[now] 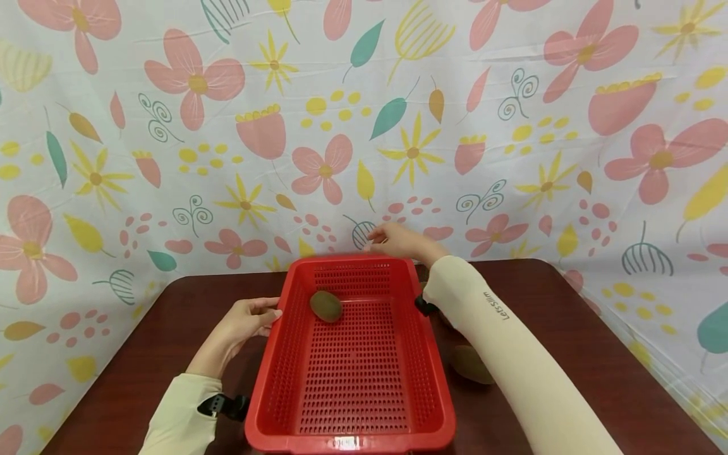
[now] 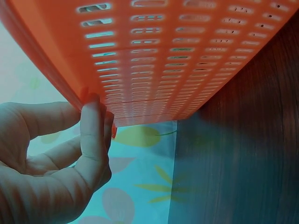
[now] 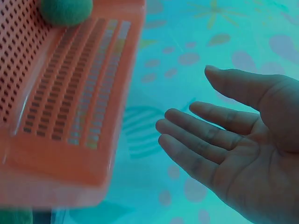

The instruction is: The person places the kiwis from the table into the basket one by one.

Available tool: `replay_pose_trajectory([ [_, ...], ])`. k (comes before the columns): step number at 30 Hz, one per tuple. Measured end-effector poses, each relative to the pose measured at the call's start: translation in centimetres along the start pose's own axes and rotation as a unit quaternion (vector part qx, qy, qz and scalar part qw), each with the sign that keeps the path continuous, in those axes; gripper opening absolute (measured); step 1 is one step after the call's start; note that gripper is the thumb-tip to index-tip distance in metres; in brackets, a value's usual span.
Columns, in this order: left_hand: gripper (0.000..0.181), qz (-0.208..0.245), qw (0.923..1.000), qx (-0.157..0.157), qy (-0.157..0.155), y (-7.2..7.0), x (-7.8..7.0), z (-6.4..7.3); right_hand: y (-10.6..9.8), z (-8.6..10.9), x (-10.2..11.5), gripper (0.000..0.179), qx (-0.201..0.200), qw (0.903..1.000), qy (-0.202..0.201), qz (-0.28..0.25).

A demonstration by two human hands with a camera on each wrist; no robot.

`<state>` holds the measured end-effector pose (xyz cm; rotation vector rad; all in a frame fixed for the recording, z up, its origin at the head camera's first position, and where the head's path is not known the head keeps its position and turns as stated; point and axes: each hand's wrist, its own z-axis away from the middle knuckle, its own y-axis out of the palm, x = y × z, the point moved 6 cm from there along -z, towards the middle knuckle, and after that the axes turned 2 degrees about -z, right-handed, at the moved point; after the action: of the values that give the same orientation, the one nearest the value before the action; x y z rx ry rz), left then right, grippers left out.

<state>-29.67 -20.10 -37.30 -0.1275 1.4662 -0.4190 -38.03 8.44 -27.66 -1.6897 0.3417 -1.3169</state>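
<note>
A red plastic basket [image 1: 352,436] with slotted walls takes up the middle of the table, and one brown kiwi [image 1: 326,306] lies inside near its far left corner. My left hand [image 1: 248,324] pinches the basket's left rim between thumb and fingers, as the left wrist view shows from below the rim. Beyond the far right corner, my right hand [image 1: 396,242] hovers by the patterned cloth with nothing in it. In the right wrist view the right hand [image 3: 233,144] has its fingers spread, apart from the basket wall [image 3: 70,163].
To the right of the basket, a kiwi [image 1: 469,364] lies on the dark wooden table [image 1: 546,316], with other kiwis partly hidden by the right forearm and basket rim. A flower-patterned cloth [image 1: 352,95] hangs behind the table's far edge and at both sides.
</note>
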Motion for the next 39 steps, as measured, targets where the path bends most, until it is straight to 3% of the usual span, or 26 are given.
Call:
replay_pose_trajectory([
  [13,0.044,0.000,1.0000,-0.003,0.001,-0.1,-0.1,0.0,-4.2,3.9,-6.6,0.040,-0.092,0.9955,-0.013,0.019],
  [23,0.045,-0.003,1.0000,-0.003,0.008,-0.1,0.0,0.0,-4.7,7.2,-12.5,0.039,-0.078,0.9967,0.019,0.016],
  [30,0.044,-0.002,1.0000,-0.001,0.005,-0.1,0.2,-0.1,-3.6,9.1,-16.4,0.043,-0.064,0.9964,0.052,0.019],
  [39,0.044,0.000,1.0000,-0.005,0.002,-0.1,0.3,-0.1,-1.9,10.6,-19.5,0.048,-0.025,0.9961,0.081,-0.022],
])
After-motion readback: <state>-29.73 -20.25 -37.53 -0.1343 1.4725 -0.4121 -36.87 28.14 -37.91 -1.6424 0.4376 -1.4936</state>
